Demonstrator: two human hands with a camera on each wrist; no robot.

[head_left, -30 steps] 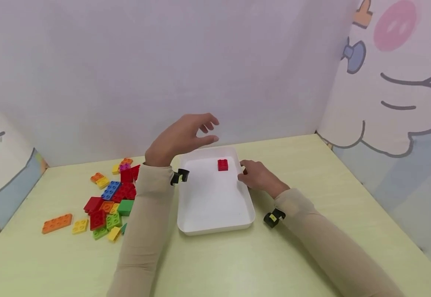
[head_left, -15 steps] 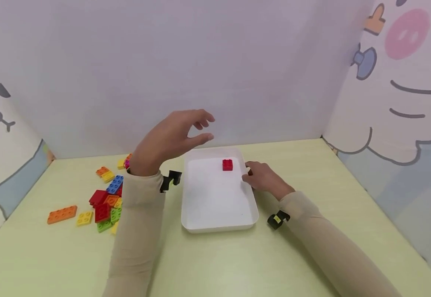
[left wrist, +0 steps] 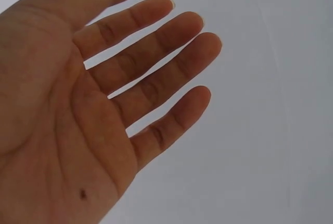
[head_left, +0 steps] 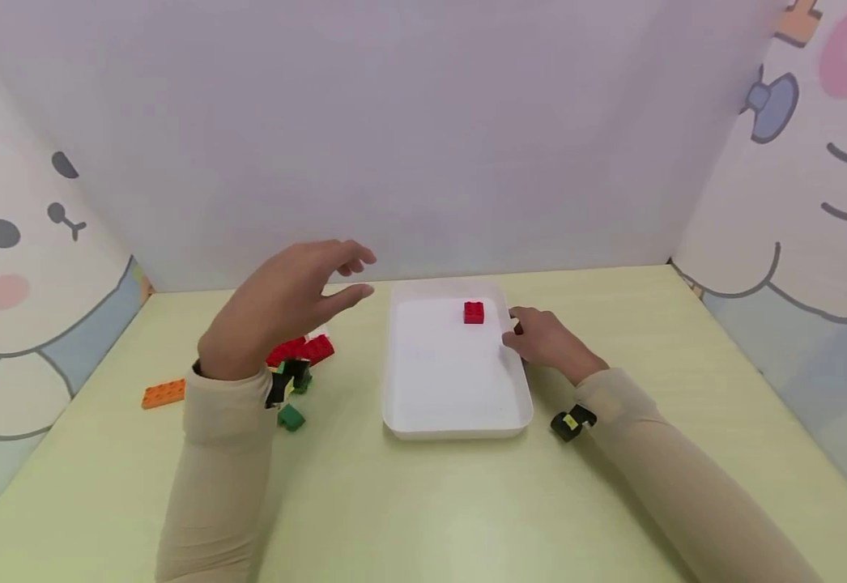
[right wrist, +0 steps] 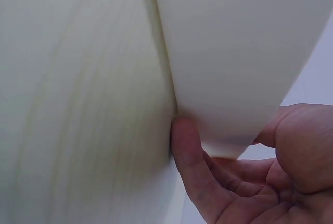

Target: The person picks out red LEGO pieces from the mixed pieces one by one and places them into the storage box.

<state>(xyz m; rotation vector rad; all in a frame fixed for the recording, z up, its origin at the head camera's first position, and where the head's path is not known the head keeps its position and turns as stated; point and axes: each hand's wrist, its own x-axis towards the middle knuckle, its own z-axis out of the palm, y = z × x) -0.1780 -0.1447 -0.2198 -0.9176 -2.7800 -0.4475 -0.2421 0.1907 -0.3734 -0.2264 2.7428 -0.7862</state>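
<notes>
A white tray (head_left: 453,380) lies on the table with one red toy brick (head_left: 474,312) in its far right part. My right hand (head_left: 543,336) grips the tray's right side; the right wrist view has the thumb over the rim and fingertips low against the outer wall (right wrist: 234,41). To the tray's left, my left hand (head_left: 285,300) is raised above the loose bricks and holds nothing. Its fingers are spread and relaxed in the left wrist view. Beneath it red bricks (head_left: 314,350) and a dark green brick (head_left: 291,418) show, while the hand and sleeve hide most of the pile.
An orange long brick (head_left: 163,393) lies at the far left of the pale table (head_left: 394,510). A plain wall (head_left: 453,162) stands right behind the tray, and side panels with cartoon drawings (head_left: 817,210) flank the table.
The head view has turned left, so the tray appears further right. My left hand has moved left, away from the tray and over the bricks. The right hand stays on the tray's side.
</notes>
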